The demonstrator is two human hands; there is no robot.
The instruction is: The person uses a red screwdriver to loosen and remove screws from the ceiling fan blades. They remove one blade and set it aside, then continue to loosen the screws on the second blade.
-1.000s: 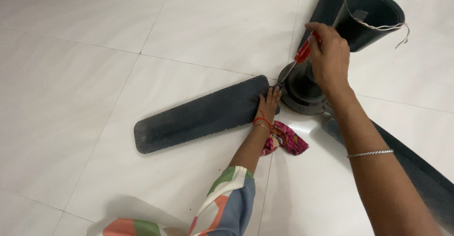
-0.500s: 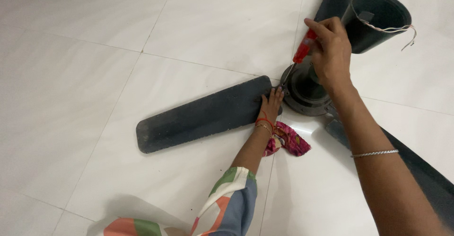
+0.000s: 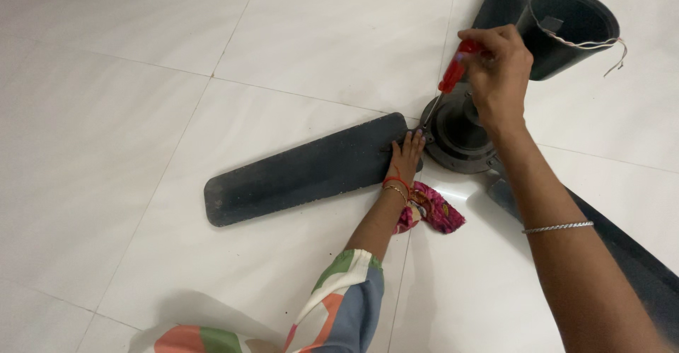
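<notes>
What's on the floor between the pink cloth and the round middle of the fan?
Just bare white floor tile between the pink cloth and the fan hub, in the head view.

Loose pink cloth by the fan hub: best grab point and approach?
Pinch the pink cloth at its outer right corner, coming from above and from the right. It lies crumpled and flat on the white floor, so only a top-down pinch on a raised fold seems workable. Its left edge is tucked against the left hand's wrist, near the fan blade.
</notes>
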